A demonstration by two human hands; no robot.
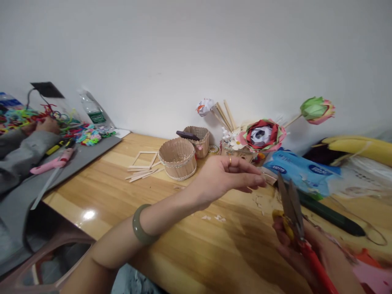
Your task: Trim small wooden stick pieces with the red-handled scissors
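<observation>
My left hand (226,177), with a ring and a green bangle on the arm, reaches across the wooden table (107,200). Its fingers are pressed together around the end of a small wooden piece (270,177). In my right hand (306,245) are scissors (292,208) with red and yellow handles, blades pointing up and slightly parted. Small wood scraps (214,218) lie below my left hand. Behind my left wrist stands a round basket of wooden sticks (179,159).
A second basket (203,141) holds a phone. Sticks (142,174) lie left of the baskets. Paper flowers (263,135), a blue wipes pack (301,169) and a dark green object (333,214) are right. Another person's hands (47,125) work far left near a glue gun (53,162).
</observation>
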